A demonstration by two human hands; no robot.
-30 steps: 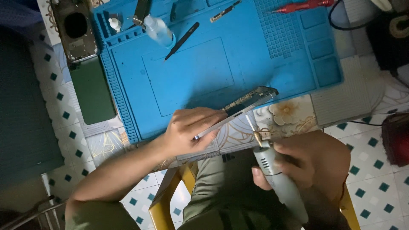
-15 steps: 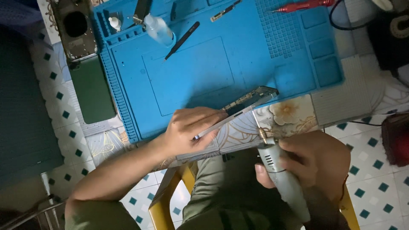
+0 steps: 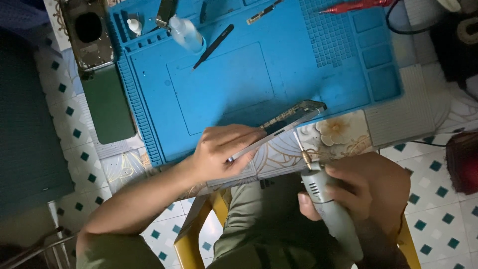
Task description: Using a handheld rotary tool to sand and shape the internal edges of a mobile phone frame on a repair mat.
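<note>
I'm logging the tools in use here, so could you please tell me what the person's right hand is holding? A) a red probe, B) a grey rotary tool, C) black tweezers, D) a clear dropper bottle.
B: the right hand wraps around the grey rotary tool, its thin bit pointing up toward the phone frame that the left hand steadies on the blue mat.

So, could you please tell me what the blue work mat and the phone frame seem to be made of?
Blue work mat: probably silicone or soft rubber, matte, with moulded compartments and ridges. Phone frame, held on edge by the left hand: likely metal, given its thin, pale, gleaming edge.
</note>
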